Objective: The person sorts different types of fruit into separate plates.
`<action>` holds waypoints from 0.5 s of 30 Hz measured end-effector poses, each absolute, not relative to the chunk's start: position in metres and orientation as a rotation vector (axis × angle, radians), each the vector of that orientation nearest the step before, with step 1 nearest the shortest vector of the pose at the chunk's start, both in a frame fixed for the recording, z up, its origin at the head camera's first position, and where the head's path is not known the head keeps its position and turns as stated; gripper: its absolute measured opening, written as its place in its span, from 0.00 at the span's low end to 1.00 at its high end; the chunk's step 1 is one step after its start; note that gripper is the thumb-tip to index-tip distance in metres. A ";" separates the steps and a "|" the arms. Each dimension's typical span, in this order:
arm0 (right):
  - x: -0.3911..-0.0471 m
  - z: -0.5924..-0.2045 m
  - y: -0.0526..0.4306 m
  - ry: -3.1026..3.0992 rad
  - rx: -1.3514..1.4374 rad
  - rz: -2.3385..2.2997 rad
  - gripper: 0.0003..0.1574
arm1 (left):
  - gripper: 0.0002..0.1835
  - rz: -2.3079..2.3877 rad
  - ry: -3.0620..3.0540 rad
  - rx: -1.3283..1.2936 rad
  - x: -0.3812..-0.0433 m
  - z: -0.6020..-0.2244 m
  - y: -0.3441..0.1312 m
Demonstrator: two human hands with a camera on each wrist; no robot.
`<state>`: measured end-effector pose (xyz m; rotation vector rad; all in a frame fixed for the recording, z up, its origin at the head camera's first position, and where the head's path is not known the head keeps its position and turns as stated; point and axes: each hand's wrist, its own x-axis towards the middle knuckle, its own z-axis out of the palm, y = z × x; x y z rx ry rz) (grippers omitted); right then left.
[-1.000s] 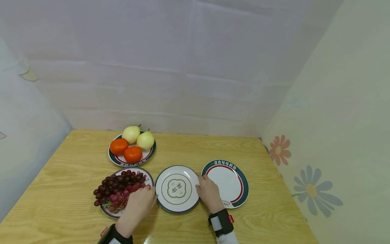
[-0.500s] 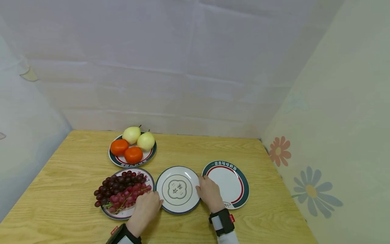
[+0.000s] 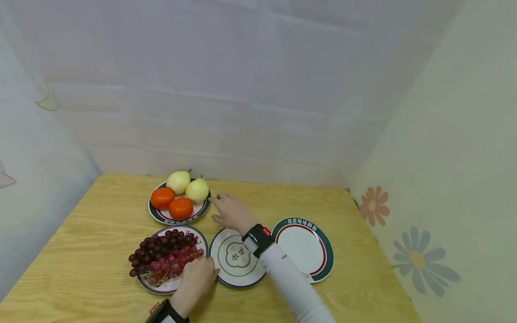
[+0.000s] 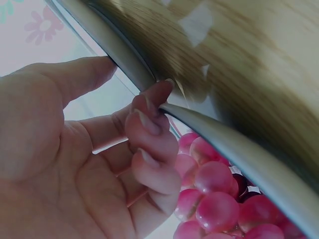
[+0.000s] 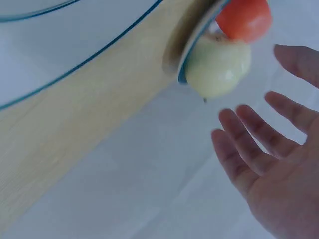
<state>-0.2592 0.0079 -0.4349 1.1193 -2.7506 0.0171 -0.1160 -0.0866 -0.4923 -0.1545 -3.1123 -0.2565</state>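
Observation:
My left hand (image 3: 198, 274) is at the left rim of the middle white plate (image 3: 232, 280). In the left wrist view its thumb and curled index finger (image 4: 158, 92) pinch that plate's rim. Right beside it, the plate of grapes (image 3: 171, 286) bears dark grapes (image 3: 155, 246) and red grapes (image 3: 173, 264). My right hand (image 3: 234, 213) is raised over the table, fingers spread and holding nothing. It is close to the right-hand pear (image 3: 197, 190) on the fruit plate (image 3: 159, 216); the right wrist view shows a gap between fingers and pear (image 5: 217, 67).
On the fruit plate there are also another pear (image 3: 178, 182) and two orange-red persimmon-like fruits (image 3: 180, 208). A green-rimmed plate (image 3: 303, 249) lies at the right, partly behind my right sleeve (image 3: 296, 285). Cloth-like walls (image 3: 242, 112) surround the wooden table (image 3: 85, 233).
My right hand has left the right rim of the middle plate and moved up and left towards the pears. My left hand has shifted slightly down and right along the plate's rim.

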 end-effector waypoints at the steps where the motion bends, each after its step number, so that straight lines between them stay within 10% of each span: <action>1: -0.262 -0.439 -0.002 -2.746 1.141 -0.019 0.33 | 0.19 -0.260 -3.100 -0.156 -0.115 -0.494 -0.086; 15: -0.270 -0.465 -0.096 -2.689 1.142 -0.339 0.39 | 0.18 -0.293 -3.025 -0.176 -0.115 -0.496 -0.088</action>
